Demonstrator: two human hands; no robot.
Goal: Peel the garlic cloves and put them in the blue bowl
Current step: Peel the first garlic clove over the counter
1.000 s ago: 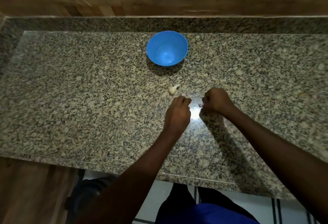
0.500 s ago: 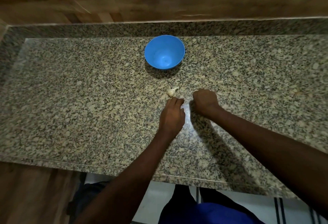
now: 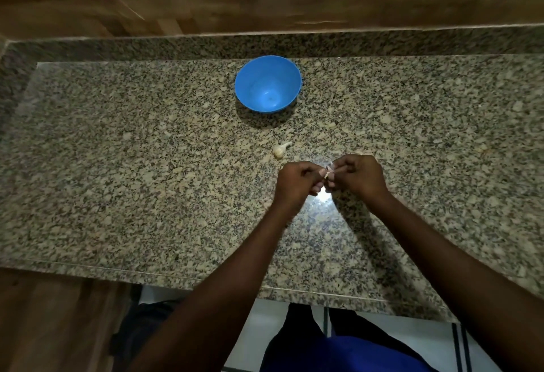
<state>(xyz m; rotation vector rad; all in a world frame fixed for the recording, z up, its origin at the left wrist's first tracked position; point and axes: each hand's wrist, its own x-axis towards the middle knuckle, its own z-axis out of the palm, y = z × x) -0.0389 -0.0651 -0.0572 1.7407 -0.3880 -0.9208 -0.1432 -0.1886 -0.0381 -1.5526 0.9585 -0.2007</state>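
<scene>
I see both hands, left hand and right hand, now lifted together, pinching one small pale garlic clove; peeling begins, round blue plastic bowl empty.

My left hand and right hand pinch 1 garlic clove together. Another garlic piece lies just past my left hand, with the blue bowl farther ahead.

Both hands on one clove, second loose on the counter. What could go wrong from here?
1. The clove is pinched small between left hand and right hand; it may slip onto the counter.
2. The loose clove lies near the hands and could be knocked.
3. The blue bowl sits farther back; a toss may miss.
</scene>
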